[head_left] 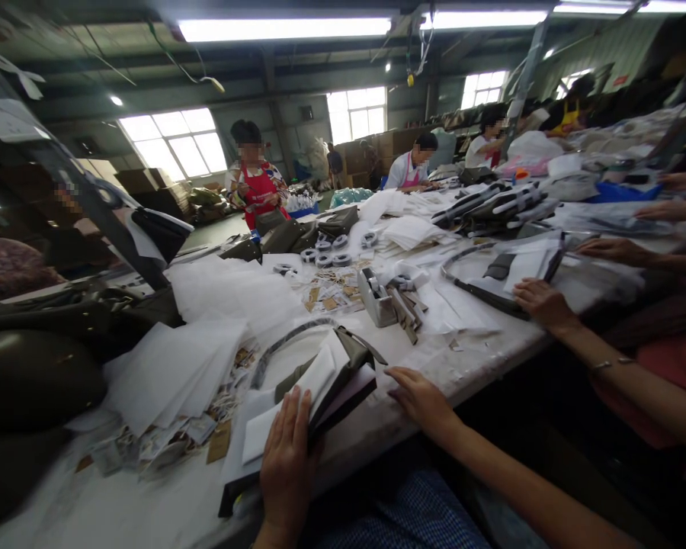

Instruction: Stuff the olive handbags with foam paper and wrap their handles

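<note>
My left hand (286,457) lies flat, fingers stretched out, on a dark olive handbag (343,377) that lies on its side at the near edge of the white table (469,358). White tissue paper (302,393) covers part of the bag, and its grey wrapped handle (289,343) arcs behind. My right hand (420,396) rests on the table just right of the bag, fingers loosely extended, holding nothing.
A tape dispenser (377,299) and paper tags sit mid-table, with sheets of white tissue (171,366) and dark bags (34,374) at left. A neighbour's hand (543,301) presses on another bag at right. Other workers stand at the far end.
</note>
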